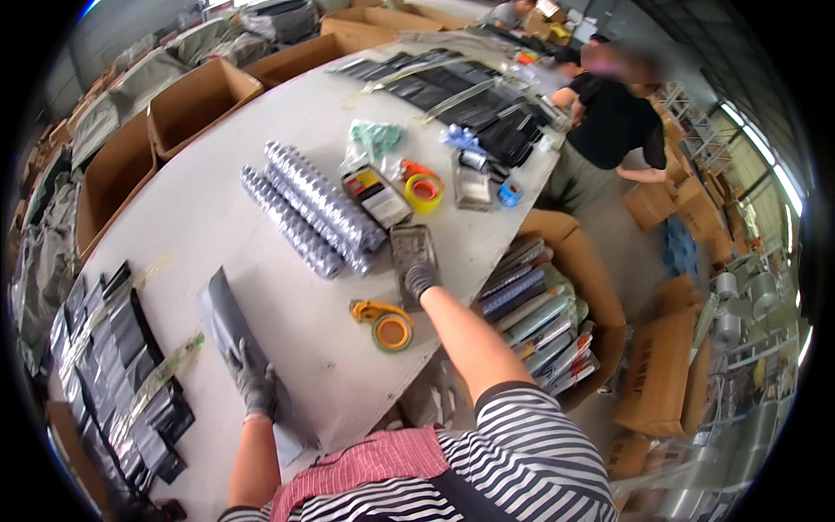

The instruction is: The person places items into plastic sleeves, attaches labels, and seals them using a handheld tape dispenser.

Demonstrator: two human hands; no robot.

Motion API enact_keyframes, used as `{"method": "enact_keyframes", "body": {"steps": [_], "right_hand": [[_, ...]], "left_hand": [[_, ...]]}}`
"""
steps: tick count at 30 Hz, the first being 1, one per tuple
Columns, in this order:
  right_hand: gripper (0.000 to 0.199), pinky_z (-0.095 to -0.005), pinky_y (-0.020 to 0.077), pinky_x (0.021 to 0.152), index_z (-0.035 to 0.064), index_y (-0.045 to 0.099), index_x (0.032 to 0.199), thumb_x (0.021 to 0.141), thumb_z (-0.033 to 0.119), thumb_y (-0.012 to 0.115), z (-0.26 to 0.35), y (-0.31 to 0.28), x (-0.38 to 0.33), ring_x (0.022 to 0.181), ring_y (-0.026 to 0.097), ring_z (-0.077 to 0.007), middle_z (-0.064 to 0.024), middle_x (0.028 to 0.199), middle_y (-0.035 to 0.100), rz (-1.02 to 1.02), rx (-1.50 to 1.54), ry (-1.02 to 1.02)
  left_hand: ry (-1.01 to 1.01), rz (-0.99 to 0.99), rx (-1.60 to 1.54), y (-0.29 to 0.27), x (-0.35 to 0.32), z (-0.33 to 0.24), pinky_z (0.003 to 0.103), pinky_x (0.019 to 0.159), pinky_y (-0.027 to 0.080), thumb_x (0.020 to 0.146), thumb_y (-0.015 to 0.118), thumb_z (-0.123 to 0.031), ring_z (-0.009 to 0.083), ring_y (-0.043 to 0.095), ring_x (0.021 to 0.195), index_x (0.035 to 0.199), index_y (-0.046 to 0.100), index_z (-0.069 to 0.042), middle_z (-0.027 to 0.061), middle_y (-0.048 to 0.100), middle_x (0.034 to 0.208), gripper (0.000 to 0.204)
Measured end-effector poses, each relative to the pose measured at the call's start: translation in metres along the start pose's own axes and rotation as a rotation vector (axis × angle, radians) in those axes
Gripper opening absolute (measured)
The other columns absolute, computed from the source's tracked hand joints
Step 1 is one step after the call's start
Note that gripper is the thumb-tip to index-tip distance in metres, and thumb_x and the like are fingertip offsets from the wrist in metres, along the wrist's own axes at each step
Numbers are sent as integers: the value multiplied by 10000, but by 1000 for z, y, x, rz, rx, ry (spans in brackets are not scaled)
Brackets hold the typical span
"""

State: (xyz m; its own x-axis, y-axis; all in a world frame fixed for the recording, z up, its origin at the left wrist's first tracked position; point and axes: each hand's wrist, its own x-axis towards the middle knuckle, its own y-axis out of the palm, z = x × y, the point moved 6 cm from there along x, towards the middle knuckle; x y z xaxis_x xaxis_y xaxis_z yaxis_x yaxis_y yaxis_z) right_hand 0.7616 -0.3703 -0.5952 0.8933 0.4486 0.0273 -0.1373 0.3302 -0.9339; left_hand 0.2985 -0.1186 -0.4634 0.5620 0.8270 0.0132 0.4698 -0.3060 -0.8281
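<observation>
My left hand (250,383), in a grey glove, lies with its fingers stretched out on a long grey roll (231,317) near the table's front. My right hand (421,277), gloved too, reaches to a small shallow tray (412,244); its fingertips are too unclear to show whether they grip anything. Nearer to me lies a yellow tape dispenser (372,310) with a tape roll (391,331). Beyond the tray are a dark box with a pale label (377,197) and a yellow tape roll (424,191). Several shiny patterned rolls (317,204) lie side by side left of them.
Black wrapped packages (122,374) cover the table's left; more dark packages (452,87) lie at its far end. A carton of upright rolls (544,313) stands by the right edge. Open cartons (200,104) line the far left. A co-worker in black (613,130) stands at the far right.
</observation>
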Motion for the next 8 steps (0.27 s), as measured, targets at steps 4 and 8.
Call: {"method": "enact_keyframes", "body": {"steps": [4, 8], "right_hand": [[517, -352, 393, 1082, 110, 426, 1456, 944, 185, 438, 26, -2, -3, 1309, 485, -277, -164, 1455, 468, 298, -21, -19], [623, -341, 396, 1079, 167, 447, 1455, 853, 187, 608, 18, -25, 5, 1337, 471, -219, -85, 1473, 480, 268, 233, -218]], "left_hand": [[21, -10, 53, -13, -5, 2, 442, 1162, 276, 756, 777, -124, 424, 230, 1437, 1532, 262, -240, 271, 193, 1558, 938], [-151, 144, 155, -13, 0, 5, 510, 1165, 245, 792, 773, -275, 391, 142, 1476, 1549, 214, -267, 201, 110, 1604, 941]]}}
